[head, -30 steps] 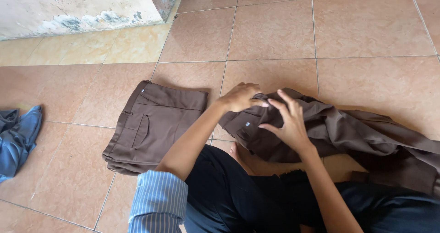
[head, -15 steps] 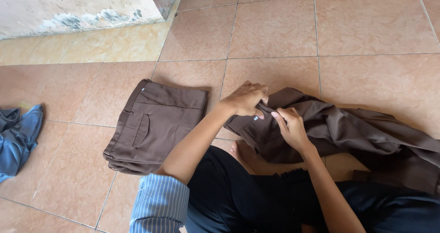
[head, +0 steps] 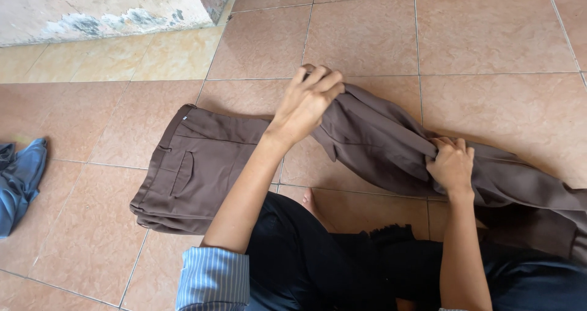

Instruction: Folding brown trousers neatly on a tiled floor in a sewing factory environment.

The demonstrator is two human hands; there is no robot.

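Head view: the left hand (head: pixel 309 100) grips the upper edge of brown trousers (head: pixel 379 146), lifting it off the tiled floor (head: pixel 489 42); the right hand (head: pixel 451 164) pinches the cloth lower, keeping it taut. Folded trousers (head: pixel 195 170) lie beside.

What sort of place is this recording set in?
Probably a home floor or porch used for sorting laundry: glossy terracotta floor tiles, a weathered, stained concrete wall base, folded brown trousers and a crumpled blue garment lying on the floor.
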